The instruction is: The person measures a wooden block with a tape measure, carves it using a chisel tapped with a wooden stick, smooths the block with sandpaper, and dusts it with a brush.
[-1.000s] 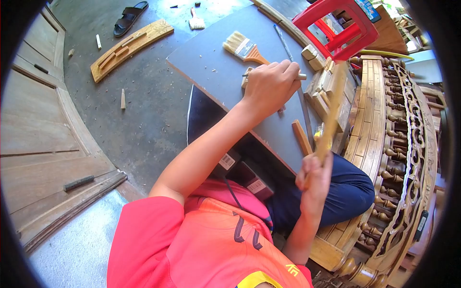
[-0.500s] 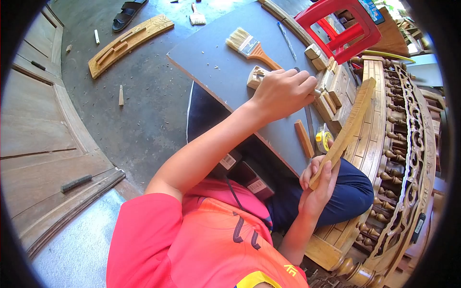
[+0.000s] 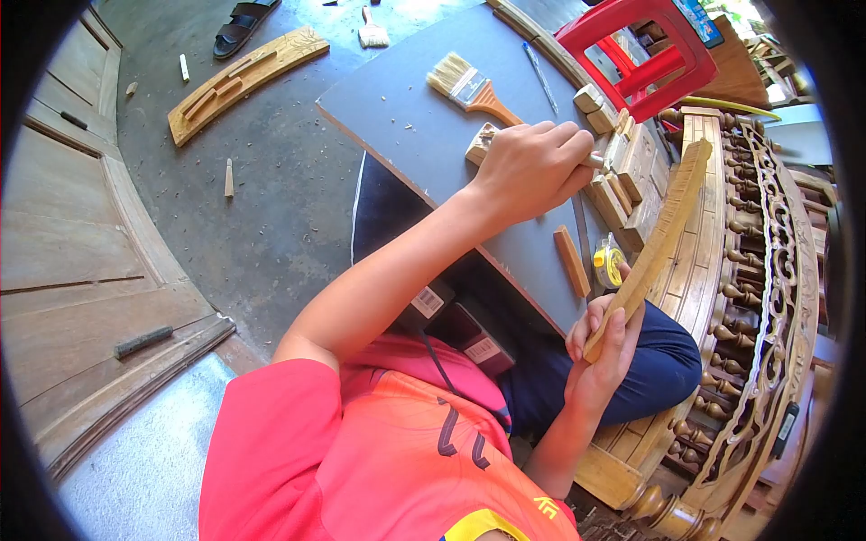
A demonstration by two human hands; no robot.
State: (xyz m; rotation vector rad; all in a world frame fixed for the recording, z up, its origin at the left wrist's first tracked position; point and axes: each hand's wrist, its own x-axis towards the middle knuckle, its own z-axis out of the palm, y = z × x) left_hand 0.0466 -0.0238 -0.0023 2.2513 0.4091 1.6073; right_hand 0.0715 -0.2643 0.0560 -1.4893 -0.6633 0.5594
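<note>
Right hand [image 3: 599,362] is clamping fingers on a curved strip [image 3: 661,236] by the worktop's [image 3: 388,122] near corner, seemingly leaving its face exposed. Left hand [image 3: 530,176] is clamping a rod [image 3: 594,161].

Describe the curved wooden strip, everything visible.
The curved wooden strip is slim, golden-brown and gently bowed, with fine crosswise lines along its visible face. It looks like bare wood, in one piece. The right hand grips its lower end between thumb and fingers; the other end rises toward the picture's upper right, free in the air as far as visible. In view it crosses the slatted wooden bench. Its underside is hidden.
</note>
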